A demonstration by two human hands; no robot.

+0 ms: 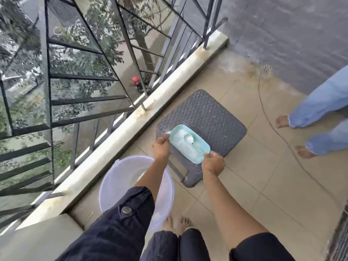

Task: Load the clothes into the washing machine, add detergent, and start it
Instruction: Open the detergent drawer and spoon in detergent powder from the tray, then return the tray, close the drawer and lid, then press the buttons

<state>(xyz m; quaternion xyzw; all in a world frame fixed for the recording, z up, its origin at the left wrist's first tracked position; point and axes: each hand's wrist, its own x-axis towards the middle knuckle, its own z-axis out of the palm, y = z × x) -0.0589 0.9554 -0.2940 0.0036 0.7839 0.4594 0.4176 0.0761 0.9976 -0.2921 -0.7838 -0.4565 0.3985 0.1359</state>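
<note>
A pale teal tub (202, 143) of white detergent powder sits on a dark grey woven stool (212, 117). A white spoon (189, 139) lies in the powder. My left hand (161, 148) grips the tub's left rim. My right hand (213, 163) pinches the spoon's handle end at the tub's near right corner. No washing machine and no clothes are in view.
A translucent white bucket (116, 183) stands on the tiled floor under my left arm, beside a low concrete kerb (143, 108) and metal railing. Another person's legs (323, 113) stand at the right. A thin cord (278, 132) trails across the floor. My bare feet (178, 224) are below.
</note>
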